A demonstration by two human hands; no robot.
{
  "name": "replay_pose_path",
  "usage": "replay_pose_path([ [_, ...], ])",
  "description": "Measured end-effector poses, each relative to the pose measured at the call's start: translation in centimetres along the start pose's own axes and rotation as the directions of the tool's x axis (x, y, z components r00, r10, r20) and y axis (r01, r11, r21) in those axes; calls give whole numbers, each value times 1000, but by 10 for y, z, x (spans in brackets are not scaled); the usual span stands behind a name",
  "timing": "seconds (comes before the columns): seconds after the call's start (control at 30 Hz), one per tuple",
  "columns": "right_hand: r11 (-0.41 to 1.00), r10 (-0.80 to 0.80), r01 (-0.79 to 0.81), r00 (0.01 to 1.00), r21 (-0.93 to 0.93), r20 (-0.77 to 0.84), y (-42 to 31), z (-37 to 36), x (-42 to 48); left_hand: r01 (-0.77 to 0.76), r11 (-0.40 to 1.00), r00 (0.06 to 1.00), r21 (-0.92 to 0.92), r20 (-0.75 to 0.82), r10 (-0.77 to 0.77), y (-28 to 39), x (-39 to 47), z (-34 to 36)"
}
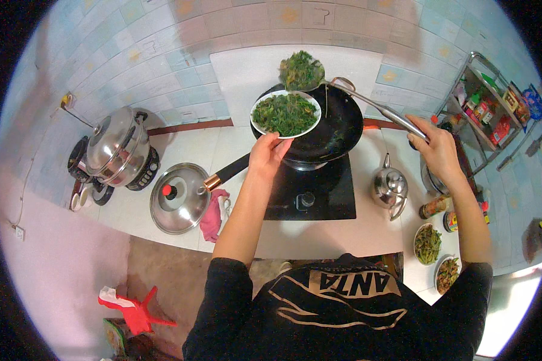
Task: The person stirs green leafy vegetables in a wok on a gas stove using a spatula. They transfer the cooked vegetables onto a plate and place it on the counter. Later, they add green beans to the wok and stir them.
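Note:
My left hand (270,154) grips the near rim of a white bowl (318,122), which is held over the left side of a black wok (343,122). Chopped cooked greens (284,115) fill the bowl. In my right hand (436,146) is the long handle of a metal ladle (375,106). The ladle's head, heaped with more greens (301,70), hangs just above the far edge of the bowl. Under them the wok rests on a black cooktop (329,194), its dark handle (232,171) pointing to the near left. A few bits of greens cling inside the wok.
Left of the cooktop lie a steel-rimmed lid (192,212), a pink cloth (213,216) and a steel steamer pot (119,155). A metal kettle (388,187), jars (435,207), two filled bowls (428,243) and a wire rack (474,108) stand on the right. A white board (253,67) backs the wok.

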State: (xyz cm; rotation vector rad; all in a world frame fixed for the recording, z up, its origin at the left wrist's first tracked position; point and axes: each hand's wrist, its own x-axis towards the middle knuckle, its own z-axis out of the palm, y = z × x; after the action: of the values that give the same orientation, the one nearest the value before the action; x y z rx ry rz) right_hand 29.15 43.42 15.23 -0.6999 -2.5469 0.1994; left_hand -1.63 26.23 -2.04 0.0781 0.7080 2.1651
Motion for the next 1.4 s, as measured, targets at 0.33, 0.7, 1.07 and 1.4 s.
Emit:
replay_pose_path([
  [0.33, 932, -207, 189, 978, -310, -27, 4, -7, -12, 52, 999, 998, -1, -30, -52, -20, 13, 13],
  [0.7, 918, -250, 173, 951, -356, -183, 2, -26, -1, 33, 999, 999, -9, 43, -33, -15, 15, 19],
  [1.07, 327, 200, -642, 764, 693, 614, 7, 48, -11, -9, 998, 1000, 67, 15, 8, 30, -44, 9],
  [1.4, 890, 159, -311, 897, 333, 413, 32, 85, -37, -42, 992, 999, 116, -24, 45, 56, -62, 8],
])
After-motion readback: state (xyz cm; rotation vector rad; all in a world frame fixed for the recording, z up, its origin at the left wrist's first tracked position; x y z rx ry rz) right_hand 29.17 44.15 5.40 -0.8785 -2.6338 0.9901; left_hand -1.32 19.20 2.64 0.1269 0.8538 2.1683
